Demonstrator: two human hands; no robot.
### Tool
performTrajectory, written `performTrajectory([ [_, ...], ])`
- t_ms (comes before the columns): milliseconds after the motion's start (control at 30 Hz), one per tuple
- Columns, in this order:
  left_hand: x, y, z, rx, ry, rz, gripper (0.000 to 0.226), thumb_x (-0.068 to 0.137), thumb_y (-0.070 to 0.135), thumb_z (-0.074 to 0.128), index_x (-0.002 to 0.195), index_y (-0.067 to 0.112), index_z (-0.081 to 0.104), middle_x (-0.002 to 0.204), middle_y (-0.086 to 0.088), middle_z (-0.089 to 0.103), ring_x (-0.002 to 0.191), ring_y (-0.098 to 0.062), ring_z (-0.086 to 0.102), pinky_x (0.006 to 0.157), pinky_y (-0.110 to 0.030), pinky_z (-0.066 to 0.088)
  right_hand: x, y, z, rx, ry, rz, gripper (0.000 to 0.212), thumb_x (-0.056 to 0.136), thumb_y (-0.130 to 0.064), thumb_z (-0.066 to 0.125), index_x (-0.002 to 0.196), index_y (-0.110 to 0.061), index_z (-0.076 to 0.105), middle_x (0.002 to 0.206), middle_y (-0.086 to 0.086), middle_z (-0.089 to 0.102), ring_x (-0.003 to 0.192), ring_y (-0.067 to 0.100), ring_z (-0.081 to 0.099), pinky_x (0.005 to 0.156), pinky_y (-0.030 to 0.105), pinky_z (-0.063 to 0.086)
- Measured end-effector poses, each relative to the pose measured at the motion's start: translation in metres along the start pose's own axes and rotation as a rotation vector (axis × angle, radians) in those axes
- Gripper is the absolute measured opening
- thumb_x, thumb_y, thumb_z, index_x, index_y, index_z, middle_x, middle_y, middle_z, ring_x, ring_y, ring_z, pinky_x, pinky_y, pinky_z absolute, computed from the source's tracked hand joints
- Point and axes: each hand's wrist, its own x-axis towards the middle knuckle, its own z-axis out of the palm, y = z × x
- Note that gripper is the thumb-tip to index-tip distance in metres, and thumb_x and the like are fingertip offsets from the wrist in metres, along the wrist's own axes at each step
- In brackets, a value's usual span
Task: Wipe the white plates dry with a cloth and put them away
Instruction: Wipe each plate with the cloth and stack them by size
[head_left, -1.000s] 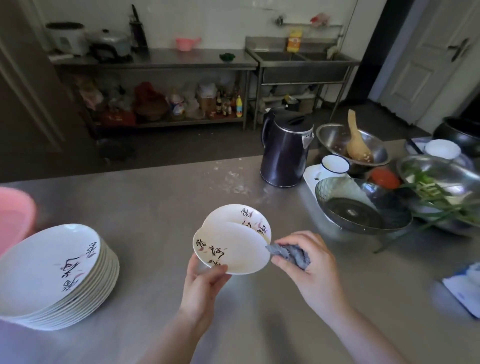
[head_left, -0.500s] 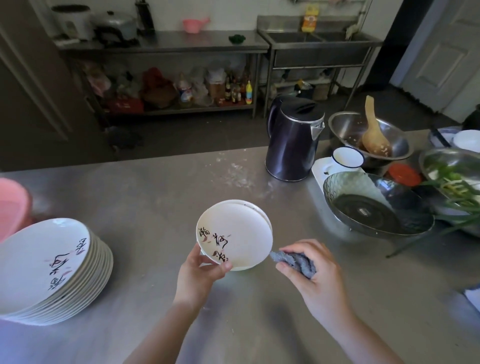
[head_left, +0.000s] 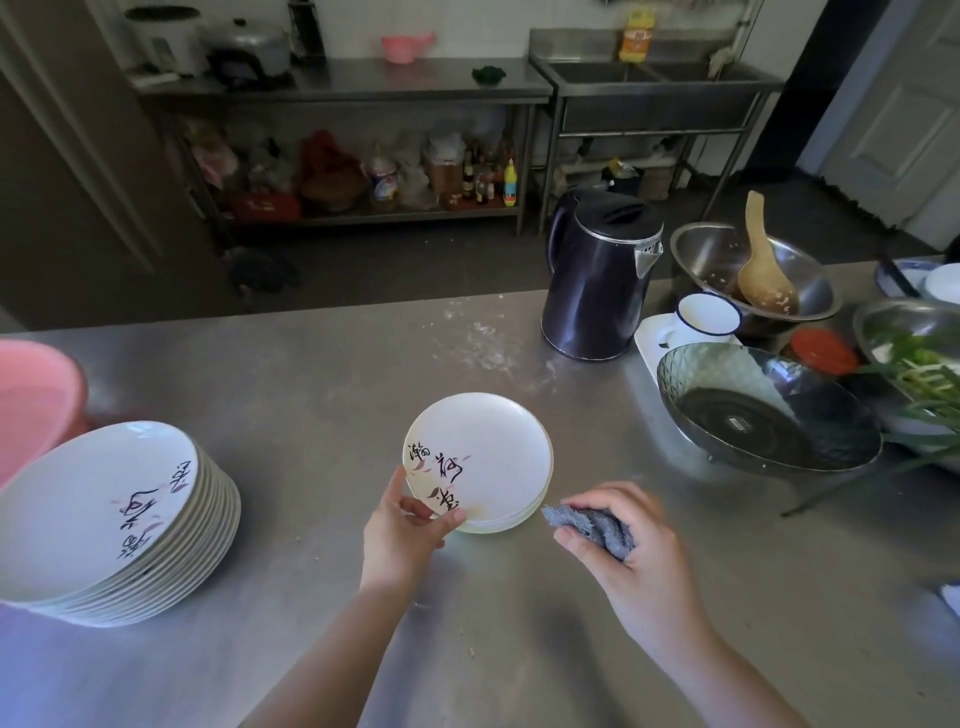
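Small white plate with black brush lettering (head_left: 480, 457) sits centre frame, stacked on at least one matching plate on the steel counter (head_left: 322, 374); only rims show underneath, count unclear. Left hand (head_left: 402, 530) pinches the near rim, thumb on top, fingers hidden below; likely steadying or squaring the plate on its stack. Right hand (head_left: 623, 551) is curled round a bunched grey cloth (head_left: 589, 525), just beside the plate's lower-right edge, not touching it; reads as wipe done on this one, though that's a guess. Tall stack of larger white lettered plates (head_left: 109, 519) at lower left, well apart, leaning slightly. Pink plastic basin (head_left: 36, 395) behind it at the left edge. Dark glass patterned bowl (head_left: 769, 410) on the right, black electric kettle (head_left: 597, 275) upper right of the small plates. Open counter between the two stacks and toward the bottom of frame; right side is crowded, so moves are safer leftward. The near counter edge is out of view.
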Motion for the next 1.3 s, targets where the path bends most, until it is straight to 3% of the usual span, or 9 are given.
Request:
performTrajectory([
  [200, -0.011, 0.001, -0.019, -0.045, 0.018, -0.034, 0.083, 0.073, 0.028, 0.087, 0.143, 0.02, 0.043, 0.094, -0.003, 0.06, 0.073, -0.023, 0.07, 0.07, -0.039, 0.06, -0.003, -0.011, 0.007, 0.017, -0.031, -0.017, 0.024, 0.077, -0.013, 0.078, 0.087, -0.032, 0.068, 0.094, -0.009, 0.063, 0.095, 0.014, 0.059, 0.077, 0.013, 0.043],
  [333, -0.035, 0.005, -0.055, -0.02, 0.038, 0.026, 0.063, 0.072, 0.036, 0.086, 0.126, 0.025, 0.055, 0.096, 0.002, 0.062, 0.081, -0.019, 0.068, 0.075, -0.039, 0.058, -0.006, -0.025, 0.028, 0.005, -0.052, -0.039, 0.014, 0.077, -0.04, 0.069, 0.09, -0.036, 0.066, 0.097, -0.01, 0.063, 0.098, 0.014, 0.06, 0.08, 0.017, 0.044],
  [533, -0.071, -0.001, -0.139, 0.04, 0.154, 0.127, 0.034, 0.078, 0.022, 0.082, 0.104, 0.034, 0.064, 0.09, 0.005, 0.065, 0.066, -0.001, 0.061, 0.068, -0.018, 0.05, -0.016, -0.056, 0.087, 0.027, -0.121, -0.063, 0.02, 0.074, -0.048, 0.065, 0.093, -0.041, 0.06, 0.1, -0.014, 0.061, 0.097, 0.011, 0.06, 0.081, 0.014, 0.042],
  [733, -0.09, -0.025, -0.228, 0.045, 0.294, 0.081, 0.025, 0.083, 0.011, 0.075, 0.099, 0.029, 0.067, 0.09, 0.007, 0.066, 0.065, 0.003, 0.059, 0.06, -0.008, 0.043, -0.025, -0.087, 0.16, 0.032, -0.163, -0.043, 0.043, 0.073, -0.007, 0.078, 0.088, -0.043, 0.059, 0.093, -0.016, 0.06, 0.09, 0.01, 0.059, 0.075, 0.012, 0.043],
  [867, -0.084, -0.04, -0.278, 0.079, 0.401, 0.061, 0.024, 0.084, 0.014, 0.074, 0.099, 0.03, 0.066, 0.091, 0.006, 0.067, 0.065, 0.004, 0.06, 0.056, -0.009, 0.043, -0.029, -0.106, 0.198, 0.065, -0.212, -0.017, 0.034, 0.065, -0.021, 0.065, 0.09, -0.043, 0.06, 0.092, -0.012, 0.061, 0.09, 0.01, 0.061, 0.077, 0.017, 0.045],
  [933, -0.074, -0.045, -0.299, 0.095, 0.452, 0.042, 0.025, 0.084, 0.018, 0.074, 0.104, 0.029, 0.065, 0.092, 0.007, 0.067, 0.068, 0.003, 0.061, 0.057, -0.011, 0.043, -0.031, -0.112, 0.213, 0.082, -0.226, -0.008, 0.031, 0.065, -0.022, 0.059, 0.09, -0.041, 0.06, 0.093, -0.011, 0.062, 0.091, 0.01, 0.062, 0.077, 0.02, 0.046],
  [1067, -0.045, -0.06, -0.326, 0.099, 0.451, -0.032, 0.04, 0.082, 0.027, 0.076, 0.119, 0.026, 0.058, 0.106, 0.004, 0.061, 0.076, -0.014, 0.066, 0.072, -0.037, 0.054, -0.036, -0.123, 0.236, 0.063, -0.209, -0.01, 0.033, 0.071, -0.013, 0.065, 0.09, -0.04, 0.061, 0.097, -0.014, 0.06, 0.093, 0.009, 0.061, 0.076, 0.015, 0.045],
  [1167, -0.026, -0.067, -0.332, 0.085, 0.445, -0.082, 0.041, 0.077, 0.035, 0.079, 0.108, 0.03, 0.053, 0.106, 0.006, 0.059, 0.088, -0.024, 0.066, 0.078, -0.049, 0.056, -0.04, -0.125, 0.248, 0.038, -0.179, 0.0, 0.044, 0.073, 0.002, 0.068, 0.089, -0.039, 0.062, 0.097, -0.013, 0.06, 0.092, 0.01, 0.061, 0.074, 0.012, 0.043],
  [1300, -0.013, -0.067, -0.334, 0.005, 0.469, -0.123, 0.041, 0.073, 0.032, 0.082, 0.098, 0.025, 0.05, 0.093, 0.004, 0.06, 0.085, -0.029, 0.066, 0.076, -0.05, 0.056, -0.046, -0.129, 0.261, 0.05, -0.148, 0.026, 0.033, 0.066, -0.016, 0.061, 0.089, -0.039, 0.062, 0.096, -0.013, 0.06, 0.089, 0.008, 0.061, 0.072, 0.01, 0.043],
])
